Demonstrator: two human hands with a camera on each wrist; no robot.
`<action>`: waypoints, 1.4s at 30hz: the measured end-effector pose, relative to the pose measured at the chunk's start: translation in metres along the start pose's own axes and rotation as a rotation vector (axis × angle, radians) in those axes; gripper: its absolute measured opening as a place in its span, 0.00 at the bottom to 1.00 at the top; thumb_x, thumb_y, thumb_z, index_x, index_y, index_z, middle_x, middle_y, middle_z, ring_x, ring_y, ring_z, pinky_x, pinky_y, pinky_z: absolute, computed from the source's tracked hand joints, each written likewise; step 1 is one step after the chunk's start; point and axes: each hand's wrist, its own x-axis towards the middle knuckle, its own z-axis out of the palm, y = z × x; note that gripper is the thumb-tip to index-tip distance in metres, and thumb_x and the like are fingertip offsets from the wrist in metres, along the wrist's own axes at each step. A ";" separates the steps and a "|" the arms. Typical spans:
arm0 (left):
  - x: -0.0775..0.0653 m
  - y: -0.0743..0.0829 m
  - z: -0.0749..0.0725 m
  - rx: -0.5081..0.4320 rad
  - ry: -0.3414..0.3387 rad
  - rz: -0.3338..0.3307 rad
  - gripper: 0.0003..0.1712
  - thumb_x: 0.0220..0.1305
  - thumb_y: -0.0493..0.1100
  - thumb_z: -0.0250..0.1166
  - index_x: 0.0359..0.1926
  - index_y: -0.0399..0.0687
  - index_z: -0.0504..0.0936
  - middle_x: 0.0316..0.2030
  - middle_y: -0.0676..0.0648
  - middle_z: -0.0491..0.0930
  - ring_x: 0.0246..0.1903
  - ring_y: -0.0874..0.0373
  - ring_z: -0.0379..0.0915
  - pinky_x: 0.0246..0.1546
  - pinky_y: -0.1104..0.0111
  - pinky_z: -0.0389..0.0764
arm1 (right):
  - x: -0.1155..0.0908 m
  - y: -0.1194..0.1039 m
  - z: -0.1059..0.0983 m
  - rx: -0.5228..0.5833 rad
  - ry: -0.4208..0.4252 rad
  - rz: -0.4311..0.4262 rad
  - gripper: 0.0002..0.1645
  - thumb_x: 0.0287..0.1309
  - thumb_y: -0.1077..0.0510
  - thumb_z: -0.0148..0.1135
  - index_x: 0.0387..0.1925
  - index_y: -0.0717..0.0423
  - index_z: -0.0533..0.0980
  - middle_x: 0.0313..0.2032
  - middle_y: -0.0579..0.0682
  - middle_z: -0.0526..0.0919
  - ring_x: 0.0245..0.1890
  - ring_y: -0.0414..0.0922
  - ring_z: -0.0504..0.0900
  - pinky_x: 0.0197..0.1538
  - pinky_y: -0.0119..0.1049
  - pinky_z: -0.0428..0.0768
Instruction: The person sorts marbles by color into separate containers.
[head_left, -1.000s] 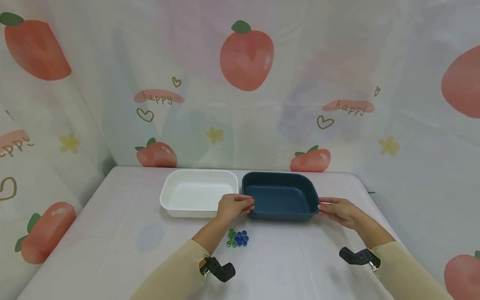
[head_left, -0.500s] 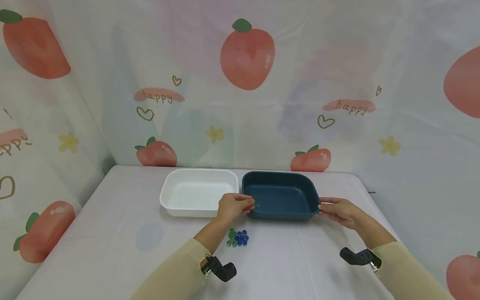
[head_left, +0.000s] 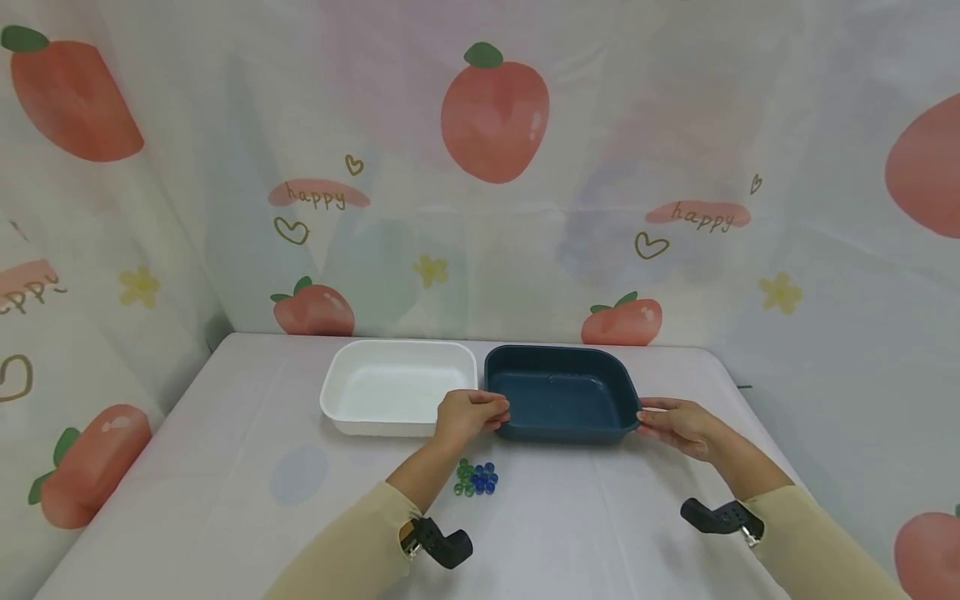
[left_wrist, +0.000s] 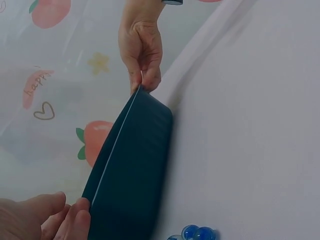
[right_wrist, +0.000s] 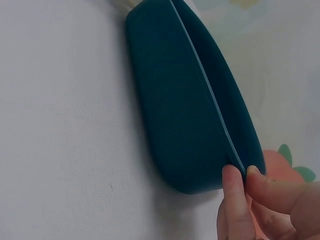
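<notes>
Thumb and fingers of the right hand pinch the rim of a dark blue tray between three and four o'clock on its outline; the right wrist view shows the thumb over the lip and a finger against the outer wall. The left hand holds the same rim opposite, between eight and nine o'clock, its fingers curled at the edge; whether its thumb also presses the tray cannot be told. With a grip at each end, the weight is probably shared and the long tray steady; the thin lip seems the handiest part to pinch. The tray is at about one o'clock from the middle of the white-covered surface, though whether its base touches down or is slightly lifted is unclear. On its floor shows a tiny speck, too small to identify.

Just beside it at nine o'clock is a white tray, so near that the left hand overlaps its corner in the head view. Between seven and eight o'clock of the dark blue tray lie green marbles and blue marbles, one colour next to the other, perhaps bunched to limit rolling. At twelve o'clock hangs a fruit-printed cloth, likely as a backdrop.
</notes>
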 end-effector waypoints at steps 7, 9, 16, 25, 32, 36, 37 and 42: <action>-0.008 0.000 -0.002 0.013 -0.033 -0.017 0.11 0.63 0.40 0.69 0.41 0.37 0.87 0.34 0.42 0.88 0.34 0.56 0.87 0.37 0.70 0.85 | -0.002 0.000 0.002 -0.010 0.000 0.002 0.38 0.68 0.69 0.53 0.70 0.78 0.47 0.34 0.49 0.85 0.34 0.41 0.87 0.45 0.32 0.84; -0.011 0.000 -0.004 0.018 -0.048 -0.030 0.11 0.63 0.41 0.69 0.41 0.38 0.87 0.34 0.43 0.88 0.34 0.56 0.87 0.38 0.69 0.85 | -0.002 0.000 0.002 -0.008 0.001 0.004 0.38 0.68 0.69 0.53 0.70 0.78 0.47 0.34 0.49 0.85 0.34 0.41 0.87 0.45 0.32 0.84; -0.026 -0.003 -0.016 0.002 -0.118 -0.036 0.13 0.64 0.41 0.67 0.44 0.35 0.86 0.36 0.42 0.88 0.36 0.54 0.87 0.41 0.67 0.85 | -0.003 -0.002 0.000 0.000 -0.013 0.006 0.38 0.68 0.69 0.53 0.70 0.79 0.46 0.34 0.49 0.85 0.34 0.41 0.87 0.46 0.33 0.84; -0.039 -0.018 -0.044 0.073 -0.160 -0.056 0.15 0.66 0.42 0.66 0.46 0.33 0.85 0.38 0.41 0.87 0.36 0.55 0.86 0.40 0.68 0.85 | -0.002 -0.001 -0.001 0.017 -0.012 0.013 0.38 0.68 0.69 0.53 0.70 0.78 0.47 0.33 0.49 0.85 0.34 0.42 0.87 0.45 0.32 0.84; -0.048 -0.034 -0.066 0.136 -0.156 -0.089 0.14 0.64 0.40 0.67 0.46 0.33 0.85 0.37 0.42 0.87 0.35 0.55 0.86 0.40 0.66 0.86 | -0.001 -0.001 -0.001 0.020 -0.009 0.018 0.39 0.67 0.68 0.55 0.70 0.78 0.48 0.34 0.49 0.86 0.34 0.42 0.87 0.46 0.33 0.84; -0.051 -0.044 -0.073 0.123 -0.138 -0.087 0.15 0.61 0.38 0.69 0.45 0.30 0.85 0.36 0.40 0.87 0.35 0.52 0.86 0.39 0.65 0.86 | 0.000 -0.001 -0.001 0.043 -0.017 0.023 0.39 0.66 0.69 0.56 0.70 0.78 0.47 0.34 0.50 0.86 0.34 0.42 0.87 0.45 0.32 0.84; -0.052 -0.046 -0.074 0.130 -0.135 -0.084 0.15 0.61 0.39 0.70 0.44 0.30 0.85 0.36 0.40 0.87 0.35 0.53 0.86 0.38 0.65 0.86 | 0.000 0.000 -0.002 0.050 -0.016 0.025 0.40 0.66 0.69 0.56 0.70 0.78 0.47 0.34 0.50 0.86 0.34 0.43 0.87 0.45 0.32 0.84; -0.054 -0.059 -0.077 0.193 -0.111 -0.075 0.15 0.59 0.42 0.72 0.42 0.34 0.86 0.32 0.43 0.88 0.31 0.56 0.86 0.35 0.66 0.86 | 0.001 0.001 -0.002 0.056 -0.027 0.021 0.39 0.67 0.69 0.55 0.70 0.78 0.46 0.34 0.50 0.86 0.35 0.43 0.87 0.45 0.32 0.84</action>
